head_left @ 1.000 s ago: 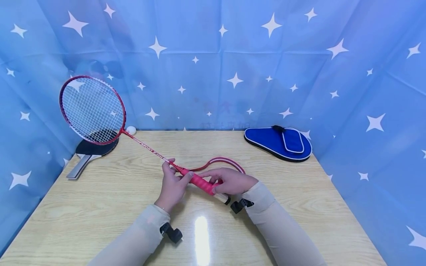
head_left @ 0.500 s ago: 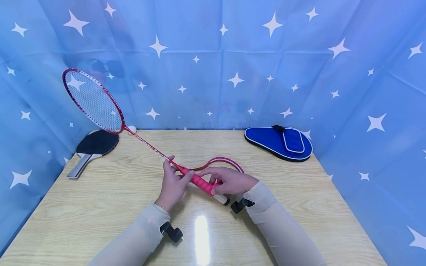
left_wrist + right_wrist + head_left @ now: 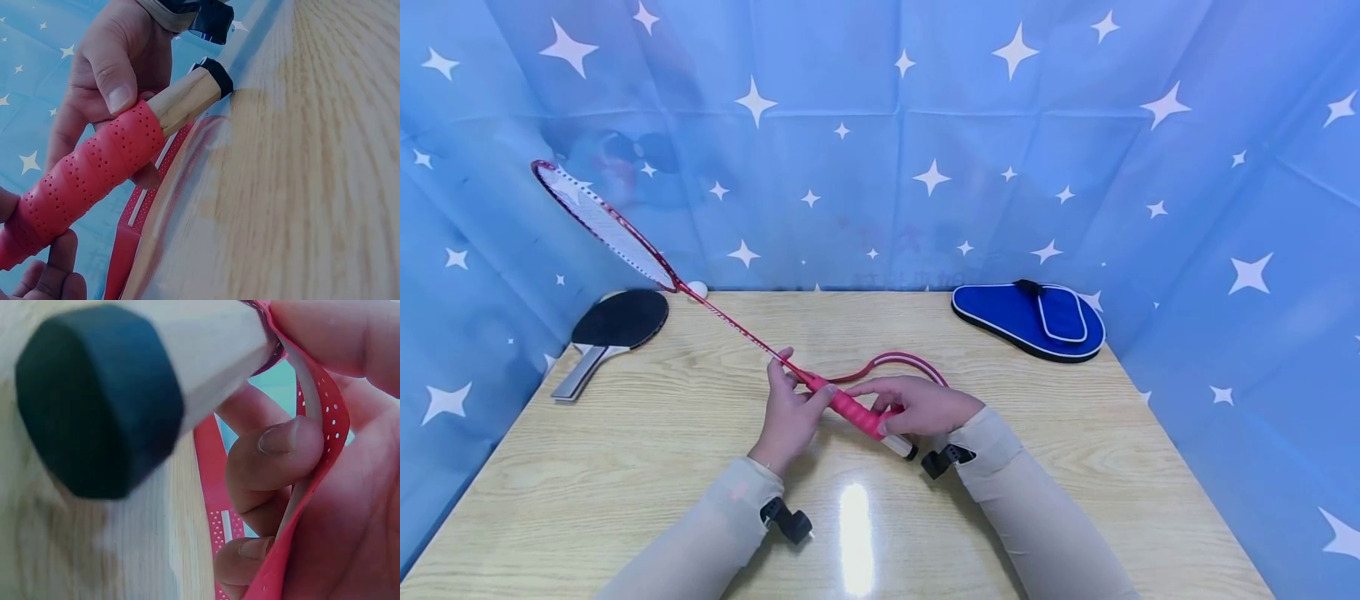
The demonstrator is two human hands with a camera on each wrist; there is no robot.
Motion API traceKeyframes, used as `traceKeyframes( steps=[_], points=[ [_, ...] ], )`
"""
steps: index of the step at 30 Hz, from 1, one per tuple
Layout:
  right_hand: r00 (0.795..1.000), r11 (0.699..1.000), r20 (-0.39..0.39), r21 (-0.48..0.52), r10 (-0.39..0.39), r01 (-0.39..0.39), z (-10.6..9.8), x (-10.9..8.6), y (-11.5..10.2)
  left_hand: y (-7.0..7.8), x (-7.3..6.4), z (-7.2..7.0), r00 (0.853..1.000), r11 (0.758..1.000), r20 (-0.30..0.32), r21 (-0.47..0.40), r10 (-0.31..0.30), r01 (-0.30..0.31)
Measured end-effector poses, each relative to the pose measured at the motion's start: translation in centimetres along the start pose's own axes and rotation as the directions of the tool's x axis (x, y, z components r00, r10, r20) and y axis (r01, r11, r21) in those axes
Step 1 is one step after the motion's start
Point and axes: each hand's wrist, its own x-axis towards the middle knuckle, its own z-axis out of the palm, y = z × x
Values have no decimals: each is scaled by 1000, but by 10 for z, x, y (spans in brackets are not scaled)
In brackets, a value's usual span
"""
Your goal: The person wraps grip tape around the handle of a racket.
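A red badminton racket (image 3: 730,322) slants up to the left, its head seen nearly edge-on. My left hand (image 3: 786,421) holds it where shaft and handle meet, fingers beneath and thumb on top. Red perforated grip tape (image 3: 94,169) wraps the upper handle. Below that, bare wood (image 3: 187,100) shows, ending in a black butt cap (image 3: 100,400). My right hand (image 3: 928,406) pinches the tape near the lowest turn; in the right wrist view the loose strip (image 3: 334,419) runs between its thumb and curled fingers. The tape's tail loops behind the hand along the table.
A black table tennis bat (image 3: 625,321) lies at the back left of the wooden table (image 3: 625,483), with a white ball (image 3: 697,289) near the back edge. A blue bat case (image 3: 1000,310) lies back right. Blue star-printed curtains (image 3: 835,200) surround the table.
The racket has turned about its shaft, so its head went from broadside to nearly edge-on and no longer overlaps the table tennis bat. Both hands have stayed nearly in place.
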Motion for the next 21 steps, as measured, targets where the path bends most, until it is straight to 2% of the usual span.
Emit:
traceKeyframes(
  steps=[4,11,21],
  points=[
    [1000,1000,-9,-17,3,-4,1,0,1,-1,1,0,1000,1000,-6,-10,17,-17],
    [999,999,-32,-48,-16,14,2,1,0,2,-2,1,999,999,-32,22,42,-41],
    [999,997,-49,-82,-14,10,3,1,-5,3,-5,1,997,996,-66,72,47,-43]
  ],
)
